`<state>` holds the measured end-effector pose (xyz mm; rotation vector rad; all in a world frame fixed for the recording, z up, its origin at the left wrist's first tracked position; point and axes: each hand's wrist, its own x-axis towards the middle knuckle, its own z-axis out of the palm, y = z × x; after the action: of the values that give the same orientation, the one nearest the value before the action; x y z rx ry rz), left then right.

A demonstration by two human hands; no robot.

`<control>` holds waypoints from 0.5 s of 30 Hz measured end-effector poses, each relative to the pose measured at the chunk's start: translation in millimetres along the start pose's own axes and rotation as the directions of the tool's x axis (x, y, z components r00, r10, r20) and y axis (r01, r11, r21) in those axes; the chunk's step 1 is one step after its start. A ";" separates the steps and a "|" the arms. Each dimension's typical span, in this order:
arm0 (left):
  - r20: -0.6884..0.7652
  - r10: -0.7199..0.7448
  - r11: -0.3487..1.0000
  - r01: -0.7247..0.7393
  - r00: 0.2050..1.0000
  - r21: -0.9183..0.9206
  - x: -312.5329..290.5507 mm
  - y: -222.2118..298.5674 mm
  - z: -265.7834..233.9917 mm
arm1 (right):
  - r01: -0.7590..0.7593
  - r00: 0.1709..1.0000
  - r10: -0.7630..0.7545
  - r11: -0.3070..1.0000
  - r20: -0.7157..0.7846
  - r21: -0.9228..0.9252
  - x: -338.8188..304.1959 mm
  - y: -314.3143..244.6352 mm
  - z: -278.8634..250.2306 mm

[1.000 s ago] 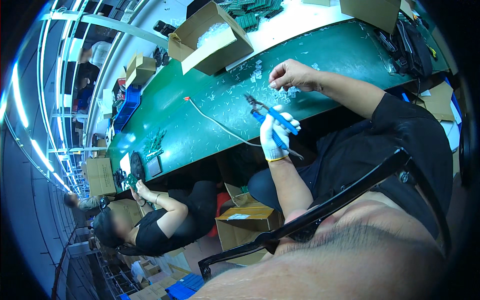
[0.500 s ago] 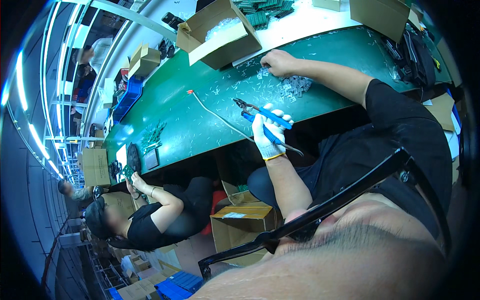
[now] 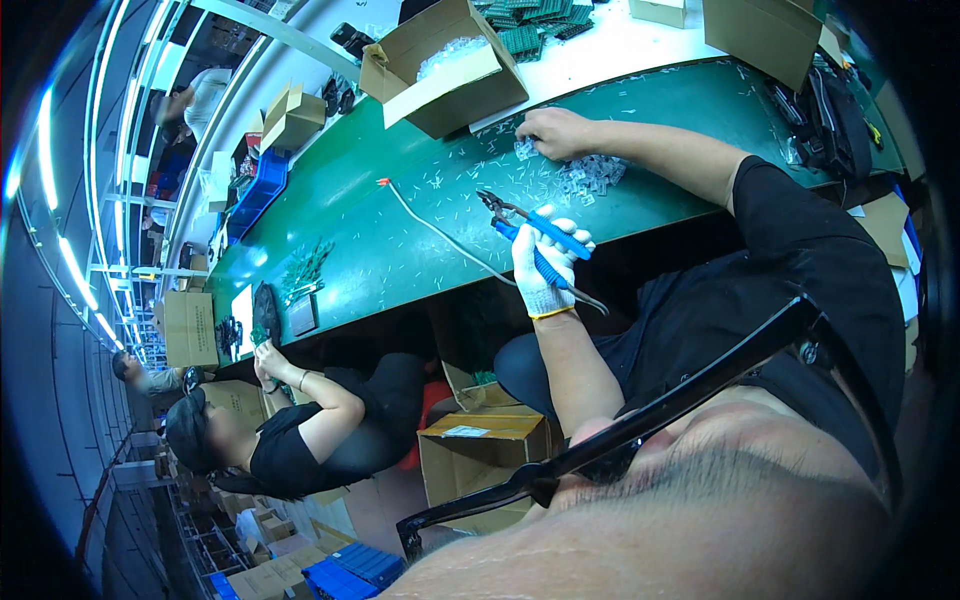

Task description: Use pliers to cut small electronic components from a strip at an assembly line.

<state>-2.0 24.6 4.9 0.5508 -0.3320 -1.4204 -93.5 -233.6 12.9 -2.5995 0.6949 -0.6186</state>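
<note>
Left hand (image 3: pixel 548 268), gloved, palm mostly up, fingers wrapped round blue-handled pliers (image 3: pixel 562 236), tip pointing up-left, lifted off the near edge of the green counter (image 3: pixel 370 270); right hand (image 3: pixel 562 133), bare, is down on the counter with fingers curled at some small clear pieces, beside the main pile of clear pieces (image 3: pixel 597 178); cannot tell if it has a piece pinched.

To do it well: take pieces from the loose edge by fingertip, one at a time, not raked from the heap; hold the pliers clear of the bare fingers; mind the grey cable (image 3: pixel 440 236), it runs close to the tool.

Hard to see: right fingertips hidden under the knuckles; pliers' jaws look slightly parted, but too small to swear to; can't tell whether the cable passes behind the glove; glasses (image 3: pixel 700 377) cut across the lower view, left upper arm out of sight.
</note>
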 end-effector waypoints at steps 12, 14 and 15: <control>0.048 -0.025 0.999 0.027 0.999 -0.044 -1.2 -2.8 -0.3 | 0.015 0.992 0.006 0.987 0.125 -0.162 11.9 -3.9 7.2; 0.058 -0.024 0.999 0.026 0.998 -0.038 -1.4 -3.2 -0.4 | -0.011 0.992 0.030 0.989 0.126 -0.148 10.7 -4.6 5.9; 0.051 -0.024 0.999 0.025 0.998 -0.032 -2.3 -3.9 0.0 | -0.020 0.990 0.039 0.990 0.138 -0.137 10.0 -4.6 6.8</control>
<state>-5.6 26.6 3.0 0.4941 -0.3427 -1.4630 -80.6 -233.7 12.5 -2.7192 0.7518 -0.3862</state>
